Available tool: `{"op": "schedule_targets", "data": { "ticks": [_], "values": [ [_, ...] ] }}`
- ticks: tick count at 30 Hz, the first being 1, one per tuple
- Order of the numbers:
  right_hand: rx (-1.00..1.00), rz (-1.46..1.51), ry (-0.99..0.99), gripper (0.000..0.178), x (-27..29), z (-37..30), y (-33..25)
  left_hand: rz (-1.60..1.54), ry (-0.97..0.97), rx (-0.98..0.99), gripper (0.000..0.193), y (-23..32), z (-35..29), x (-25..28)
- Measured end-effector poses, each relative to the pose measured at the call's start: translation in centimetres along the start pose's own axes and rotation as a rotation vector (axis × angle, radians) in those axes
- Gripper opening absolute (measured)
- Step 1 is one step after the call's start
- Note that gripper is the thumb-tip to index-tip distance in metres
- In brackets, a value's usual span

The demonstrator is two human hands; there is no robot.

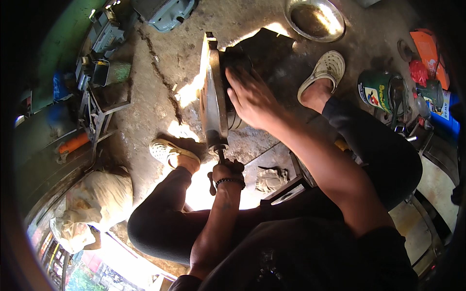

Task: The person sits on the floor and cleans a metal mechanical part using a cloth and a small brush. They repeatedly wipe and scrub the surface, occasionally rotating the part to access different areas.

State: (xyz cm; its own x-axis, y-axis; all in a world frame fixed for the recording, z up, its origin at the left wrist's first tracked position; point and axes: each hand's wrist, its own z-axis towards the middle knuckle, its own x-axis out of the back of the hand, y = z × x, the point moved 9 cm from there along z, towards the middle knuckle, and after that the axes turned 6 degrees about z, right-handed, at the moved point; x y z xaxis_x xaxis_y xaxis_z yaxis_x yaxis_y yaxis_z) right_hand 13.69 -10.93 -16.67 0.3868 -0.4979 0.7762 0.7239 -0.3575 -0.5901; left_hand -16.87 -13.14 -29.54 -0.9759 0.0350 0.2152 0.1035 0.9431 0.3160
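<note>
My left hand (228, 172), with a beaded bracelet at its wrist, is closed around the dark handle at the lower end of a threaded rod (221, 154). That rod runs into the collar of a long, upright metal frame (212, 97), which looks like a large clamp or puller. To the right of the frame, my right hand (251, 101) lies with fingers stretched out against a dark, rounded part (236, 60). The hand and shadow hide much of this part, so its kind is unclear. A dark, flat piece (272, 53) lies beyond it.
My feet, in pale clogs (320, 72), flank the work on a stained concrete floor. A round metal basin (315, 20) stands at the back. Right are a green can (381, 92) and an orange piece (429, 56); left are a metal stand (99, 109) and a pale sack (99, 199).
</note>
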Motion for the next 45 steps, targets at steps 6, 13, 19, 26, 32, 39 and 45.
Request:
{"op": "schedule_targets", "data": {
  "ticks": [6, 13, 19, 26, 32, 39, 45],
  "values": [
    [-0.011, -0.198, -0.133, 0.049, -0.6, 0.7, 0.2, 0.199, 0.004, -0.041, 0.016, -0.9, 3.4, 2.6],
    [-0.048, -0.111, -0.185, 0.047, -0.9, 0.3, 1.8, -0.091, 0.038, -0.005, 0.013, -0.9, 6.1, 3.0],
    [-0.114, 0.067, -0.121, 0.045, -0.7, -2.2, 0.8, -0.312, 0.011, 0.044, 0.012, -1.2, 2.1, 0.4],
    [-0.074, 0.101, -0.074, 0.042, 0.1, -2.8, -0.4, -0.257, 0.033, 0.115, 0.014, -1.6, 1.8, 1.0],
    [-0.082, 0.062, 0.012, 0.041, 0.5, -3.1, -0.5, 0.048, 0.143, -0.018, 0.011, -0.2, 0.8, 1.0],
    [-0.174, 0.130, -0.029, 0.041, -0.2, -1.7, 0.2, -0.179, 0.099, 0.090, 0.012, -2.1, 3.6, 2.4],
    [-0.174, 0.154, -0.038, 0.041, -1.1, -1.8, 1.1, -0.312, 0.075, 0.088, 0.024, -2.9, 5.6, 3.5]
  ]
}}
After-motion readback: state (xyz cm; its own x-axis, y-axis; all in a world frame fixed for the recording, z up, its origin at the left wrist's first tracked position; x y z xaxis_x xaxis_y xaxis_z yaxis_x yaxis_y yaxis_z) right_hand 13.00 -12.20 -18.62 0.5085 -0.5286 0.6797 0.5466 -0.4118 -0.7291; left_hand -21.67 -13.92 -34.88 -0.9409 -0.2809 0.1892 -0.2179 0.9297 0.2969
